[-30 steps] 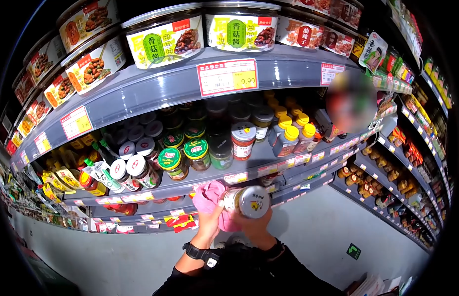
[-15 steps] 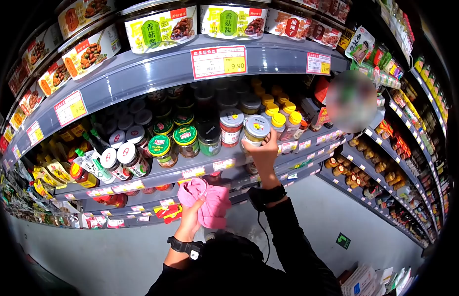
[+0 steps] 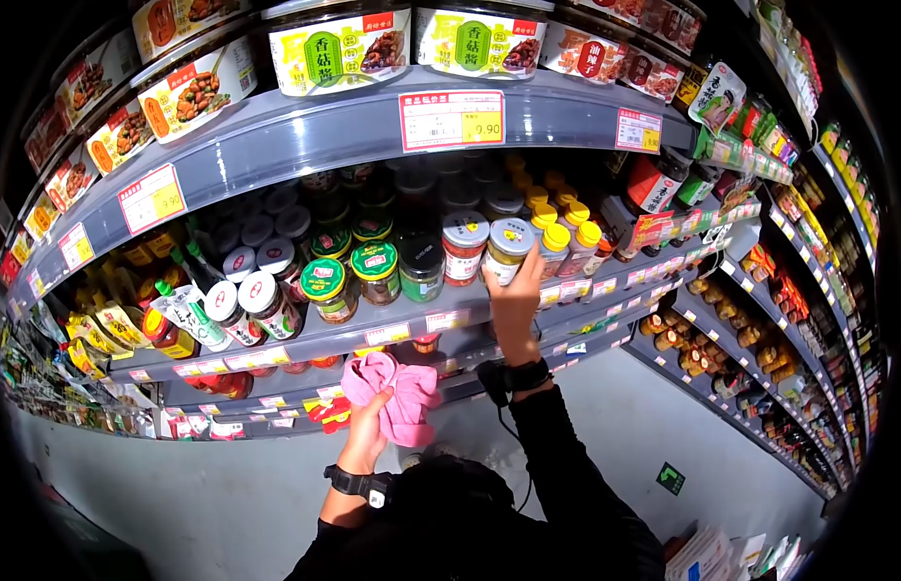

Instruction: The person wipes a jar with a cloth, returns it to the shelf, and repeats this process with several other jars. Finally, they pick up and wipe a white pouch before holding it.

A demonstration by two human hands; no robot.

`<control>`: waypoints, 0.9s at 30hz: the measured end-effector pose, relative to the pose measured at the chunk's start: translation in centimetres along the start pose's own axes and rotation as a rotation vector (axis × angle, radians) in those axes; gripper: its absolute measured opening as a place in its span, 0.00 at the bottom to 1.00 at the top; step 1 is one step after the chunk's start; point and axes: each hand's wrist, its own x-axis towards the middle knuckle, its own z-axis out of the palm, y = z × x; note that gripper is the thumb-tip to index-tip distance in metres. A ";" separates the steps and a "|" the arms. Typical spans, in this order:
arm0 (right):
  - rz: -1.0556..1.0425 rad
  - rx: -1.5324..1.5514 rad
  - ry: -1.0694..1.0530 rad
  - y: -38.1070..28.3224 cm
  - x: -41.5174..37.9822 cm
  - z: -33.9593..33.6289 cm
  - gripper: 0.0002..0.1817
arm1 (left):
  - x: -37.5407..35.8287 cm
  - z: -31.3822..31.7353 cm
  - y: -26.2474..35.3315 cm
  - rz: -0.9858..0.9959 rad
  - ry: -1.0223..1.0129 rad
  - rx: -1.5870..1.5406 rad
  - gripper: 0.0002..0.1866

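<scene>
My right hand (image 3: 517, 305) has its fingers wrapped round a glass jar (image 3: 503, 268) with a silver-grey lid, at the front of the middle shelf. This jar leans slightly; whether its base touches the shelf is hidden. Just left of it stands a similar grey-lidded jar (image 3: 464, 254) with red contents. Yellow-capped bottles (image 3: 555, 250) stand close on its right. Lower down, in front of the shelf edge, my left hand (image 3: 366, 431) grips a crumpled pink cloth (image 3: 400, 395).
Green-lidded jars (image 3: 375, 271), a black-lidded jar (image 3: 420, 266) and white-lidded jars (image 3: 264, 302) line the same shelf. Above, a shelf edge with price tags (image 3: 452, 120) carries large labelled tubs (image 3: 340, 50). More stocked shelves (image 3: 760, 358) run along the right. Papers (image 3: 707, 557) lie low at right.
The jar in my right hand has moved slightly back, nearer in line with its neighbour. The left hand still holds the pink cloth, and the view has shifted a little.
</scene>
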 end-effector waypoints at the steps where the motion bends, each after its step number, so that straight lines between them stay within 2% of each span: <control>1: 0.000 0.002 0.003 -0.1 -0.5 0.0 0.37 | 0.1 -0.2 -0.1 -0.018 0.014 0.007 0.25; 3: 0.098 -0.080 0.007 0.0 -1.5 0.0 0.37 | 0.4 -0.7 -0.4 -0.019 0.022 0.011 0.25; 6: 0.115 -0.043 0.008 1.3 -2.0 0.7 0.34 | 0.4 -1.1 -0.6 -0.033 0.033 0.011 0.25; 12: -0.011 -0.060 0.049 2.4 -2.1 1.4 0.27 | 0.8 -1.6 -1.1 0.007 0.071 0.008 0.22; 19: 0.061 -0.017 0.053 1.3 -2.3 1.7 0.27 | 0.6 -2.5 -1.4 -0.014 0.093 0.005 0.21; 24: -0.051 0.022 0.076 2.2 -2.3 1.6 0.28 | -0.1 -2.3 -1.2 -0.029 0.109 0.002 0.20; 27: -0.005 0.043 0.130 2.3 -2.9 1.0 0.25 | -0.3 -2.0 -1.2 -0.034 0.111 0.016 0.20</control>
